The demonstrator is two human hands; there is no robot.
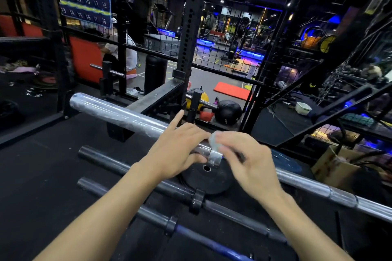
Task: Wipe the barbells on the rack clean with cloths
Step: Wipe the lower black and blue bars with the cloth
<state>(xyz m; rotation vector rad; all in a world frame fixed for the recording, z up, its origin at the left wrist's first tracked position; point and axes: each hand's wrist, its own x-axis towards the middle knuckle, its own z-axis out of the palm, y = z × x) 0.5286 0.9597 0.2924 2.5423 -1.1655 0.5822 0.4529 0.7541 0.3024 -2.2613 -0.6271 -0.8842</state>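
- Left hand (177, 150) curls around the shiny chrome barbell (118, 113) near its collar, index finger pointing outward.
- Right hand (247, 161), blurred, pinches a small pale crumpled cloth (214, 139) against the bar.

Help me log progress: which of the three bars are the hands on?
The shiny chrome barbell, farthest of the three; the two nearer bars are dark and untouched.
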